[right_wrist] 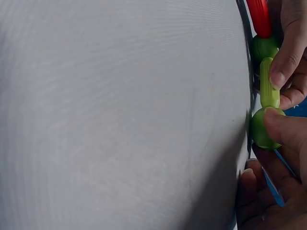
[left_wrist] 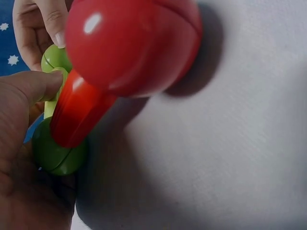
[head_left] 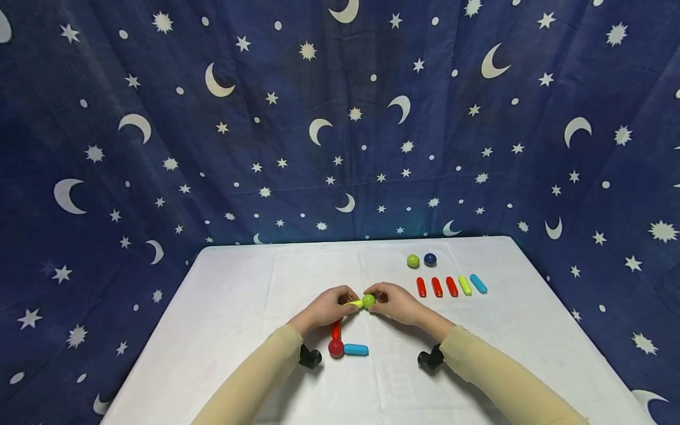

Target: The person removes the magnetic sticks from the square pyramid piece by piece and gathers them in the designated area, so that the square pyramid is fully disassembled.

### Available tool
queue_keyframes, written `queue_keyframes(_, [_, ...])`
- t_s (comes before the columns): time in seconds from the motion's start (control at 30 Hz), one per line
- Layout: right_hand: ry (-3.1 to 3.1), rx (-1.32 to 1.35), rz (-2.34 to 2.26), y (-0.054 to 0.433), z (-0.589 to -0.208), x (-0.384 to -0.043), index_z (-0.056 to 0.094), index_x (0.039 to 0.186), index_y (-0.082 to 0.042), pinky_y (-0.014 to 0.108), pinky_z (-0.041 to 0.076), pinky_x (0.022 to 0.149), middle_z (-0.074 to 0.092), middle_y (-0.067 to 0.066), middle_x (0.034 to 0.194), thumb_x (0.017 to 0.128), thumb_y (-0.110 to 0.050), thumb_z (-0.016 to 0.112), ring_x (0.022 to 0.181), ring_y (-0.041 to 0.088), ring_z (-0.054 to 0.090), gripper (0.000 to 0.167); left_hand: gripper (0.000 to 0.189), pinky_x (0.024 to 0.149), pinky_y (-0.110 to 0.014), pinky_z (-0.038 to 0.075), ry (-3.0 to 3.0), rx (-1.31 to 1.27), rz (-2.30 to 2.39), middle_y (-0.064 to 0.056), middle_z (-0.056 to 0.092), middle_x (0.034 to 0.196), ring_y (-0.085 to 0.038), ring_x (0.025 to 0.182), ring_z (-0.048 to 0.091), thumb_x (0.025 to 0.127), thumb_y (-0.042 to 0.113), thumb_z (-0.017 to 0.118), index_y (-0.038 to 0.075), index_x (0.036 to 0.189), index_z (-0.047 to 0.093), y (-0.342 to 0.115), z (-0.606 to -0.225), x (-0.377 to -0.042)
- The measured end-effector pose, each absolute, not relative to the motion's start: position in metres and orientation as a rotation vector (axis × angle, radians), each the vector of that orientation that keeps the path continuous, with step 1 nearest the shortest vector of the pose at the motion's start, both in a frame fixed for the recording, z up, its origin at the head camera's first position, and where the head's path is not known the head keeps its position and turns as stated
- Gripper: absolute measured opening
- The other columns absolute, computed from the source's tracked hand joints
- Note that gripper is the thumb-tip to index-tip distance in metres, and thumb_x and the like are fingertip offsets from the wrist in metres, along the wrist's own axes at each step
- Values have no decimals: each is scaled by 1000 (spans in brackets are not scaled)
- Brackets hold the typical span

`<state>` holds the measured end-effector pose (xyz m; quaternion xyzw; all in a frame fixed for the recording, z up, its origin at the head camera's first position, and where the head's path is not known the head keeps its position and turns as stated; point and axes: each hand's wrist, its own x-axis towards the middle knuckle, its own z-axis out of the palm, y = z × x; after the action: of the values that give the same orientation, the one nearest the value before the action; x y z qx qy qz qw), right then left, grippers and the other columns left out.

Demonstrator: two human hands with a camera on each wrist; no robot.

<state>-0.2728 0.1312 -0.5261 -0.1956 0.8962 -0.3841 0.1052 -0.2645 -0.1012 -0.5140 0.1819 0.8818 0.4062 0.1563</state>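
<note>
My left hand [head_left: 328,307] pinches a yellow-green rod [right_wrist: 269,84] between thumb and fingers. At the rod's right end, my right hand [head_left: 399,304] holds a green ball [head_left: 369,301] that touches the rod. A second green ball [left_wrist: 60,151], at the rod's other end, is covered by the left hand in the head view. From it a red rod [head_left: 336,330] runs toward the near side to a red ball [head_left: 336,348]. A light-blue rod [head_left: 356,349] extends rightward from that red ball.
On the white table [head_left: 239,283], a loose green ball [head_left: 413,261] and a dark blue ball [head_left: 430,260] lie at the back right. In front of them is a row of three red rods [head_left: 437,287], a yellow-green rod [head_left: 464,285] and a blue rod [head_left: 479,284]. A starry curtain [head_left: 340,118] hangs behind.
</note>
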Motion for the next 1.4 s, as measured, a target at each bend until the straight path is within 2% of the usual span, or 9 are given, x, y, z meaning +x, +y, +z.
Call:
queue_keyframes(0.27, [2625,-595,-1141,134,-527,-272,70,123,-18,39,46,87,64,-7,107,93,-19,77,94,17,54,31,10,75,-32,49,2541,523,1136,3,62,93,-16,84,57,98,23,70,17,107,70,-100,-514,-264])
queue_keyframes(0.47, [2568,-618,-1205,141,-524,-270,69,124,-20,38,47,88,64,-7,104,96,-24,74,95,16,56,29,10,82,-34,47,2582,554,1080,5,62,93,-15,87,55,98,24,71,18,106,71,-101,-516,-264])
queue_keyframes(0.63, [2592,-624,-1337,166,-509,-273,69,129,-17,37,51,88,67,-6,108,95,-31,75,101,17,61,37,11,84,-35,46,2602,570,1050,5,61,95,-15,89,54,97,25,72,18,106,72,-103,-517,-264])
queue_keyframes(0.77, [2728,-489,-1437,208,-494,-286,66,134,-13,41,52,83,68,5,112,95,-32,75,105,25,61,44,17,86,-35,47,2603,591,1051,5,61,98,-16,91,54,96,25,74,18,111,74,-104,-517,-263])
queue_keyframes(0.93, [2901,-135,-1368,265,-489,-307,56,143,-5,51,50,95,62,20,127,101,-31,68,115,36,57,51,30,92,-37,47,2626,589,1045,5,64,105,-15,96,55,94,26,75,16,122,72,-109,-516,-260])
queue_keyframes(1.03, [2951,21,-1238,287,-492,-318,51,144,1,54,48,97,58,26,130,102,-27,65,115,40,56,53,34,94,-41,48,2643,559,1054,2,64,108,-17,99,56,94,27,75,14,125,71,-115,-515,-256])
queue_keyframes(1.23, [2912,176,-1090,301,-501,-329,48,142,6,55,49,97,56,29,128,101,-24,64,109,40,56,53,39,96,-44,47,2682,510,1060,-1,64,110,-19,102,56,92,32,75,12,125,69,-127,-512,-249])
queue_keyframes(1.4, [2897,199,-1052,296,-506,-337,49,143,4,58,46,99,56,30,130,101,-27,63,110,42,55,54,42,86,-40,48,2745,425,986,1,62,100,-18,93,56,91,43,74,14,122,68,-134,-511,-243])
